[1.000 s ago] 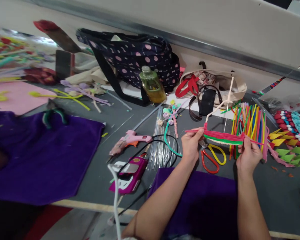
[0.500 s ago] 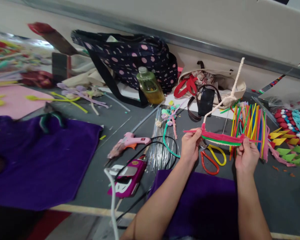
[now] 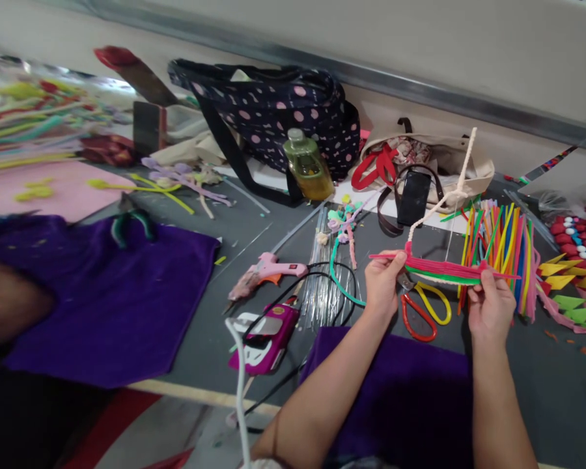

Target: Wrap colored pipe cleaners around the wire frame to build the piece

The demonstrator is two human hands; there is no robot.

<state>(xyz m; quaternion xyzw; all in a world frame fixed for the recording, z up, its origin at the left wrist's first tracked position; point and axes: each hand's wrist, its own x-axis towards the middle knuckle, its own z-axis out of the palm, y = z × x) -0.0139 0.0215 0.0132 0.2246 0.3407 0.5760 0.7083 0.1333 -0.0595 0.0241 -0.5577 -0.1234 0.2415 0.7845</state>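
Bare hands with a craft piece at a worktable. The left hand (image 3: 383, 283) and right hand (image 3: 491, 306) each pinch one end of a straight band of fuzzy pink, green and white strands (image 3: 442, 268); the thumbs lie along the near side, the fingers curled. The band spans the gap between the hands above the table, and a white twisted cord (image 3: 430, 215) rises from its left end.

Containers, along the back: a navy fabric bag with pink and white spots (image 3: 273, 117), a pale green piece at its opening; a clear bottle with a pale cap (image 3: 307, 172), holding yellow liquid; and an open cream canvas bag (image 3: 476, 169), containing floral-patterned fabric (image 3: 413, 153).

Partly concealed: the blades of scissors with red and yellow loop handles (image 3: 434, 303) lie largely behind the left hand and band. The band's right end overlaps a bundle of multicoloured sticks (image 3: 502, 260). Another person's blurred arm (image 3: 10, 303) is cut off at the left border.

Edges: a pale strip (image 3: 200, 395) borders the front of the grey tabletop (image 3: 557, 391). Bare grey surface shows right of the right forearm; a folded purple cloth (image 3: 400, 371) lies between the forearms.
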